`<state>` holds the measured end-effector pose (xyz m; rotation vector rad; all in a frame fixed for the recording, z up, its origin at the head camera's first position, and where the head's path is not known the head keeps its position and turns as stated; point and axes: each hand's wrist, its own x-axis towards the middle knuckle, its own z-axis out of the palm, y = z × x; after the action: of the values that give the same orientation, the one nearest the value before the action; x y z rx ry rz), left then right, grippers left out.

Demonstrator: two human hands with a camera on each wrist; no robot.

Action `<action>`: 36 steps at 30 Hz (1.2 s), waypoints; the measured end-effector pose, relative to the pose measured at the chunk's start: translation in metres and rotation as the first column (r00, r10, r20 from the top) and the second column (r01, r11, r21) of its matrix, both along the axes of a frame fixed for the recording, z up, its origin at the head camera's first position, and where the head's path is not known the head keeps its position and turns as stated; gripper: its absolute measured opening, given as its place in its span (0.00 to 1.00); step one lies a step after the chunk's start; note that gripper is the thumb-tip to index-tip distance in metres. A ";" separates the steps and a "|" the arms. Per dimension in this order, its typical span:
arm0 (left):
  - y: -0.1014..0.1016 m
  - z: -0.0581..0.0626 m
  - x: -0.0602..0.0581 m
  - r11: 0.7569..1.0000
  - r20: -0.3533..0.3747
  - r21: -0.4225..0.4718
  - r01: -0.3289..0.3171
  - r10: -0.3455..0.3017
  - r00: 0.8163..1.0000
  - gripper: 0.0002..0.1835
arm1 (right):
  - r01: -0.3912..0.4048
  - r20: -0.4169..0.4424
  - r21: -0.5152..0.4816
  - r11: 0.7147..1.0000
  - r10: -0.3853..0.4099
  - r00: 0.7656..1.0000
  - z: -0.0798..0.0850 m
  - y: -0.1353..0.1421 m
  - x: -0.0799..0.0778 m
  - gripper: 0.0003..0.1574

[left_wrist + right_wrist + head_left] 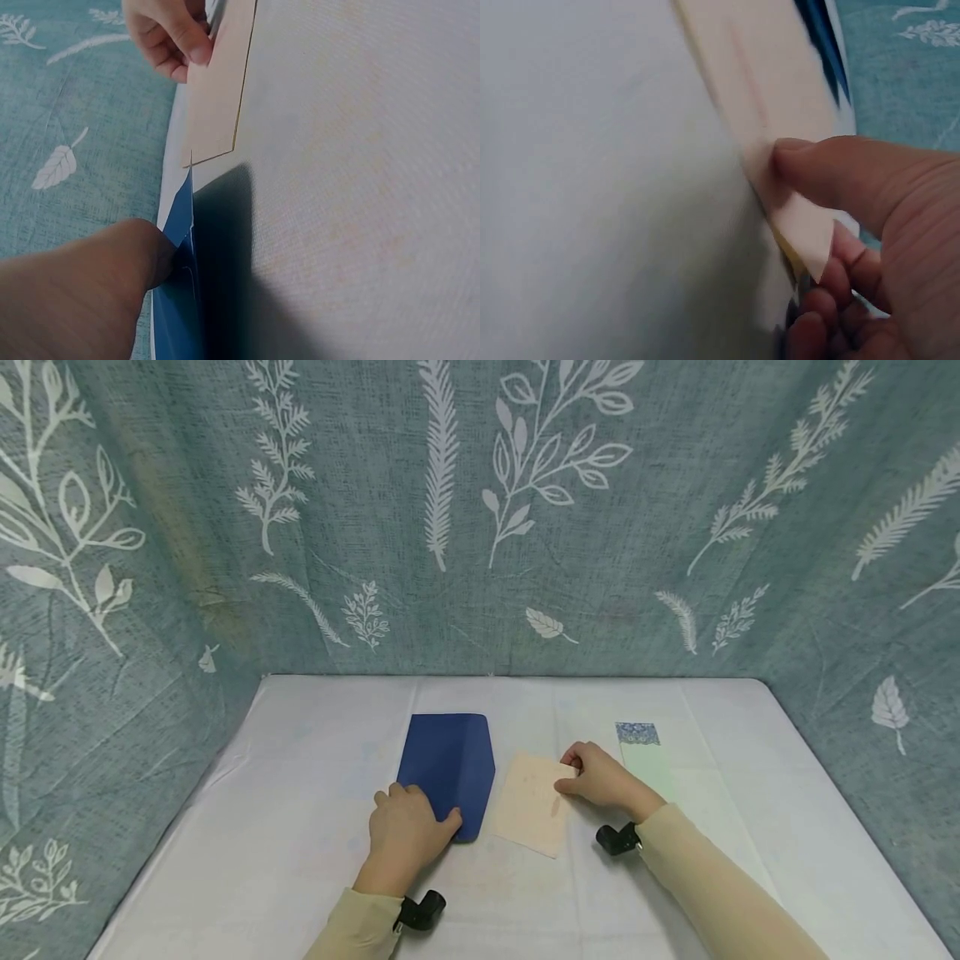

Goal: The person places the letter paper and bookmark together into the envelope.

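Note:
A dark blue envelope (438, 760), its flap folded out to the right, is on the white-covered table left of centre. My left hand (408, 831) holds it by its near end, with the thumb near the lower right corner. In the left wrist view the blue envelope (180, 300) has its edge raised, casting a shadow on the cloth. To its right is a cream card (528, 802) with a faint reddish mark. My right hand (603, 781) pinches this card's right edge; the right wrist view has the thumb (802, 161) on the card's face and fingers curled by its corner.
Beyond my right hand lies a pale green sheet (647, 766) with a blue patterned strip (637, 733) along its far end. A white cloth (300, 760) covers the table. Green leaf-patterned curtains (375, 527) stand behind and at both sides.

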<state>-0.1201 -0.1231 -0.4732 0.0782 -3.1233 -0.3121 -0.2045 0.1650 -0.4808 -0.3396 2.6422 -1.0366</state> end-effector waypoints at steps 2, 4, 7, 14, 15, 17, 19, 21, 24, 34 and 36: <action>0.000 -0.001 0.000 1.000 0.004 -0.001 -0.002 0.002 1.000 0.44 | 0.002 0.002 -0.006 1.000 -0.002 1.000 0.001 -0.001 0.001 0.16; -0.001 -0.001 0.000 1.000 0.008 0.002 -0.003 0.003 1.000 0.45 | 0.008 -0.005 -0.016 1.000 -0.008 1.000 0.001 -0.001 0.003 0.17; -0.001 -0.001 0.000 1.000 0.011 0.004 -0.004 0.004 1.000 0.45 | 0.021 -0.018 -0.028 0.999 -0.021 1.000 -0.001 -0.001 0.006 0.18; -0.001 -0.003 0.001 1.000 0.015 0.005 -0.006 0.006 1.000 0.45 | 0.056 -0.035 -0.032 0.998 -0.057 0.998 -0.005 0.000 0.009 0.18; -0.001 -0.003 0.001 1.000 0.017 0.005 -0.007 0.007 1.000 0.45 | 0.063 -0.038 -0.035 0.997 -0.064 0.997 -0.006 0.001 0.009 0.18; -0.001 -0.004 0.001 1.000 0.016 0.006 -0.009 0.009 1.000 0.44 | 0.076 -0.044 -0.060 0.995 -0.079 0.996 -0.005 0.002 0.010 0.18; -0.001 -0.004 0.001 1.000 0.011 0.008 -0.009 0.009 1.000 0.44 | 0.098 -0.059 -0.082 0.992 -0.103 0.993 -0.003 0.003 0.010 0.17; -0.001 -0.004 0.001 1.000 0.007 0.009 -0.010 0.010 1.000 0.44 | 0.120 -0.077 -0.098 0.988 -0.128 0.989 -0.001 0.004 0.010 0.15; -0.001 -0.003 0.001 1.000 0.005 0.006 -0.008 0.008 1.000 0.45 | 0.150 -0.104 -0.123 0.981 -0.163 0.981 0.003 0.004 0.009 0.14; -0.001 0.000 0.001 1.000 0.022 0.006 -0.010 0.010 1.000 0.45 | 0.259 -0.042 -0.330 0.908 -0.288 0.957 0.007 -0.012 -0.002 0.14; -0.001 0.000 0.001 1.000 0.027 0.006 -0.010 0.010 1.000 0.45 | 0.266 -0.039 -0.341 0.902 -0.296 0.954 0.006 -0.018 -0.005 0.14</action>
<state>-0.1195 -0.1238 -0.4730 0.0991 -3.1474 -0.3227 -0.2091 0.1469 -0.4750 -0.0694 2.6425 -1.6048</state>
